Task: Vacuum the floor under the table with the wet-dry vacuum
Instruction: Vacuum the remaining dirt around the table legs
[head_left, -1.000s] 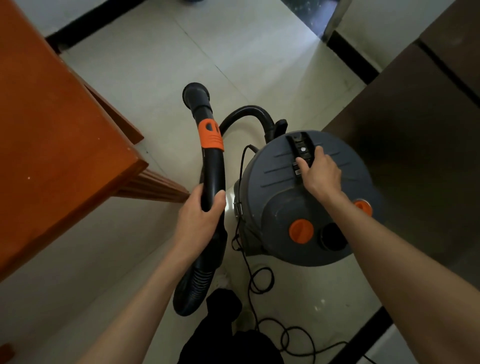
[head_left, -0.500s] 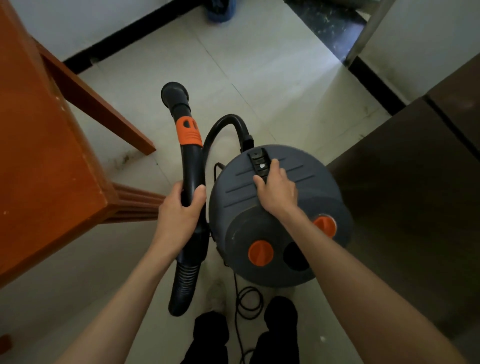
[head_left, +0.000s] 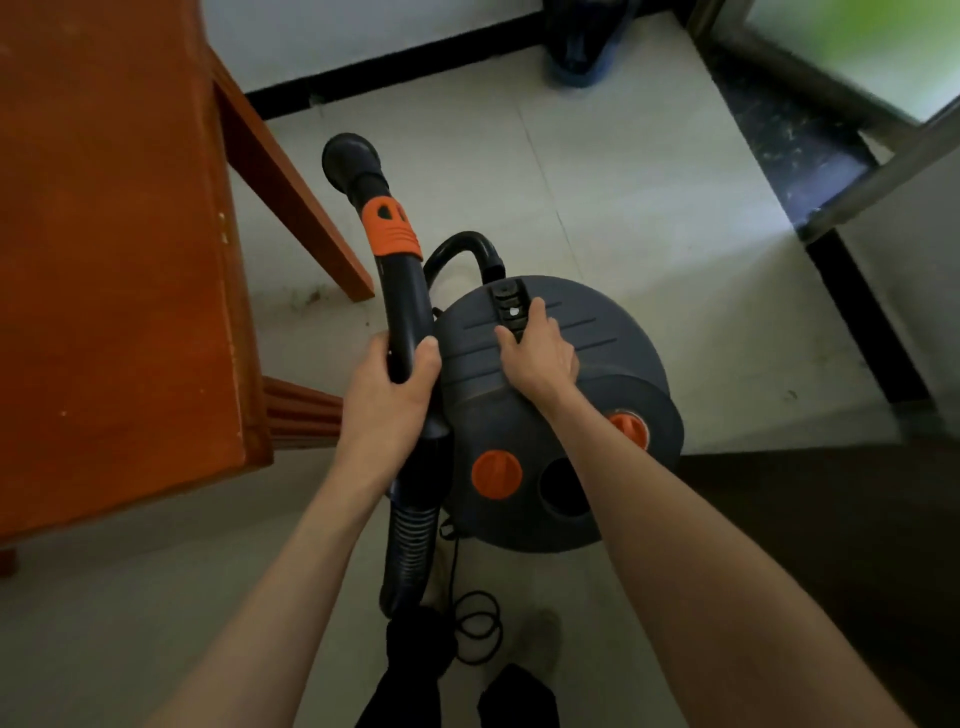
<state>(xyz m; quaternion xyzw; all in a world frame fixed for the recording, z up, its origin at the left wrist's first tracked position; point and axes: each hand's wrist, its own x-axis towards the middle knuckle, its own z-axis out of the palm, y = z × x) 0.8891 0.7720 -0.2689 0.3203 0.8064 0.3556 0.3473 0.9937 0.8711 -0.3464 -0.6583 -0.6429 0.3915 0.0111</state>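
The vacuum (head_left: 550, 415) sits on the pale tiled floor (head_left: 623, 182) just beside the wooden table (head_left: 114, 249), whose top runs out of view. The left hand (head_left: 387, 400) is wrapped round the black hose handle (head_left: 402, 312). The right hand (head_left: 537, 351) curls over the lid's carry handle (head_left: 508, 304), fingertips hidden. A cord (head_left: 475, 629) coils near dark, cut-off feet.

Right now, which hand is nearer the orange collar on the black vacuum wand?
Left. The left hand grips the black vacuum wand just below its orange collar; the right hand holds the black carry handle on the grey round vacuum lid, farther off.
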